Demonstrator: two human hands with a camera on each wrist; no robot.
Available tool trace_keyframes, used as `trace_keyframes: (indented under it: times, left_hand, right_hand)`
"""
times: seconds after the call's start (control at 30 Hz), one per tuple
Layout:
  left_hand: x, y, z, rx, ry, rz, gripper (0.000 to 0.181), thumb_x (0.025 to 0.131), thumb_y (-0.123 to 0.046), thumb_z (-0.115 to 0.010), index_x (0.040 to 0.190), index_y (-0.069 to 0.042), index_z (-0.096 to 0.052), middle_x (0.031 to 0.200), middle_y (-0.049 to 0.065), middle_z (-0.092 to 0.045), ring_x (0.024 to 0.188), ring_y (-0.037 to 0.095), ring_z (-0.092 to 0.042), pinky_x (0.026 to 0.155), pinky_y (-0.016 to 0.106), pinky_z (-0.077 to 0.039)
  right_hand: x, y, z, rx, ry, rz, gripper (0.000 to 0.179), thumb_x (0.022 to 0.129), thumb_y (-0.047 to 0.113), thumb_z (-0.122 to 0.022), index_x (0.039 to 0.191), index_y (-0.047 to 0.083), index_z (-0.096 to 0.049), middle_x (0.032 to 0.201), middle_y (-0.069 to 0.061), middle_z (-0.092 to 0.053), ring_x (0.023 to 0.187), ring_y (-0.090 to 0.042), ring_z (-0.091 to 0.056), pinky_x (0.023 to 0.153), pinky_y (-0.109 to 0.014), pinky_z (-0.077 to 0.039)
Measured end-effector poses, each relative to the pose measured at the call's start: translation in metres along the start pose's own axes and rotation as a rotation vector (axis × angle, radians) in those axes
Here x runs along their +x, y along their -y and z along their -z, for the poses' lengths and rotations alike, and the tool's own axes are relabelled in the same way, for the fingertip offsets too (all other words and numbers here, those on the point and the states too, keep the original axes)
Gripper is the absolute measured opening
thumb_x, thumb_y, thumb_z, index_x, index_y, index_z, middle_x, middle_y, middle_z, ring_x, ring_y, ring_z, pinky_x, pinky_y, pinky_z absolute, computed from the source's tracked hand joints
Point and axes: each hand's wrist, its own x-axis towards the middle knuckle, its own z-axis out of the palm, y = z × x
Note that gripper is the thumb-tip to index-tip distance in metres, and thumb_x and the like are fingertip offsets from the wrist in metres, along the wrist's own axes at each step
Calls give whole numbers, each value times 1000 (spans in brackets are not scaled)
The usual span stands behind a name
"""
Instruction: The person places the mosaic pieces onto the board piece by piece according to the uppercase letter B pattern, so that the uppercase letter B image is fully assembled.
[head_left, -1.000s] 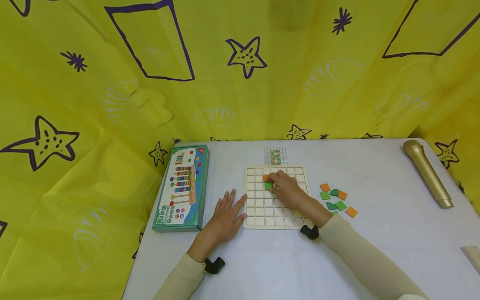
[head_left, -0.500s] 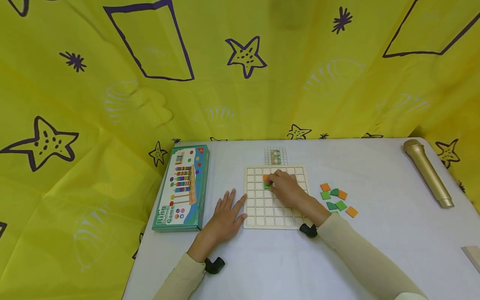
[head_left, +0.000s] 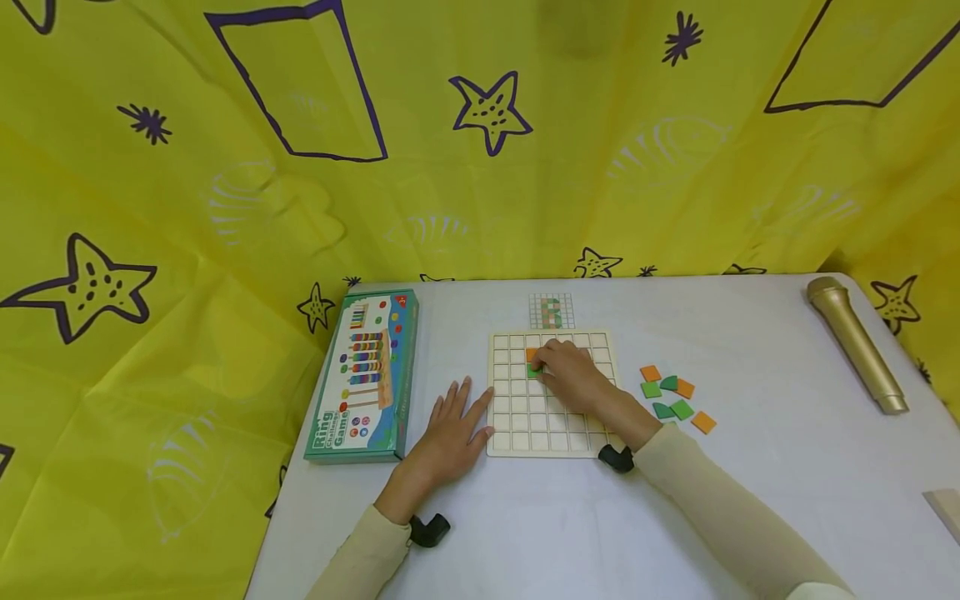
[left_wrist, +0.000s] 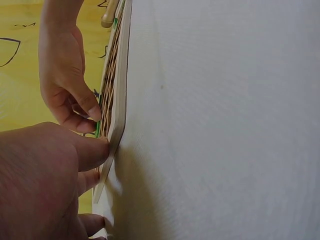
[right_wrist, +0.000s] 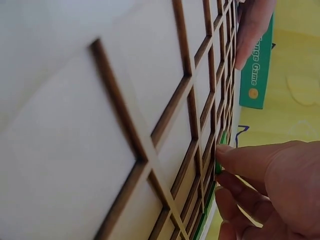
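Observation:
A pale wooden grid board [head_left: 517,423] lies on the table. My right hand [head_left: 573,375] is over its upper middle, thumb and finger pinching a green tile [right_wrist: 220,156] at the grid. In the head view that green tile [head_left: 532,372] is partly covered by fingertips, just below an orange tile [head_left: 532,354] set in the board. Other cells under the hand are hidden. My left hand [head_left: 447,439] lies with fingers spread at the board's left edge; in the left wrist view its thumb [left_wrist: 94,152] touches the rim.
A small pattern card [head_left: 551,312] lies behind the board. Several loose orange and green tiles [head_left: 682,409] are scattered to the right. A boxed ring game [head_left: 363,375] lies left, a gold microphone [head_left: 857,346] far right, and a wooden piece [head_left: 943,512] at the right edge.
The right fingers and the green tile have shifted slightly left, and the fingertips now cover more of the tile. My left hand has stayed where it was.

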Motion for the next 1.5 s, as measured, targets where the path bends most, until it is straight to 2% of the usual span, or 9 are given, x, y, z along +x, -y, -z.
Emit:
trace_keyframes:
  times: [0.2,0.37,0.53,0.7,0.93,1.03,1.17,1.33,1.5]
  left_hand:
    - [1,1,-1,8,2,-1,60,113,-38,-46,168,-19,-31,175,23,-12,162,45,-6,128,65,-12]
    - [1,1,-1,22,11,6,61,112,-38,-46,168,-20,-31,175,22,-12,163,45,-6,128,65,-12]
    - [0,-1,1,14,1,2,60,113,-37,-47,168,-18,-31,175,23,-13,162,46,-6,128,65,-12]
    - [0,-1,0,10,1,4,60,113,-36,-47,168,-18,-31,175,23,-13,162,46,-6,128,65,-12]
    - [0,-2,1,10,7,8,60,113,-37,-46,168,-18,-31,175,23,-12,162,45,-6,128,65,-11]
    - [0,-2,1,9,10,9,60,113,-37,-46,168,-19,-31,175,23,-12,162,45,-5,128,65,-11]
    - [0,-1,1,18,15,10,60,113,-37,-46,168,-19,-30,175,23,-12,163,45,-5,129,64,-11]
    - [0,0,-1,17,19,17,61,113,-38,-45,168,-19,-30,176,23,-11,163,45,-5,129,64,-10]
    - [0,0,-1,14,14,13,60,113,-38,-45,168,-19,-30,175,23,-11,163,45,-5,129,64,-10]
  right_hand:
    - [-2,1,3,-25,3,9,10,99,12,-75,109,12,-76,118,-7,-66,110,-31,-58,87,-46,-44]
    - [-6,-6,13,6,-7,-5,15,99,15,-75,114,11,-76,121,-9,-66,116,-34,-57,88,-48,-42]
    - [-11,-19,35,30,-11,-70,19,101,15,-73,118,7,-74,126,-16,-65,121,-41,-57,95,-57,-40]
    - [-21,-38,61,23,3,-172,27,103,20,-69,125,3,-71,127,-20,-64,123,-43,-57,99,-62,-38]
    - [-43,-71,91,-59,75,-273,34,102,25,-70,124,0,-68,120,-24,-65,112,-44,-59,92,-62,-38]
    - [-52,-86,99,-83,138,-344,41,100,29,-73,123,-3,-64,117,-25,-65,105,-41,-61,90,-62,-38]
    - [-62,-99,102,-91,203,-422,51,98,38,-75,118,-7,-60,102,-21,-66,89,-34,-62,86,-59,-35]
    - [-68,-105,99,-94,217,-446,48,98,44,-74,104,-2,-63,82,-10,-60,78,-27,-58,82,-56,-31]
    - [-70,-104,96,-64,202,-433,38,100,39,-72,97,2,-66,82,-8,-63,77,-26,-58,82,-56,-29]
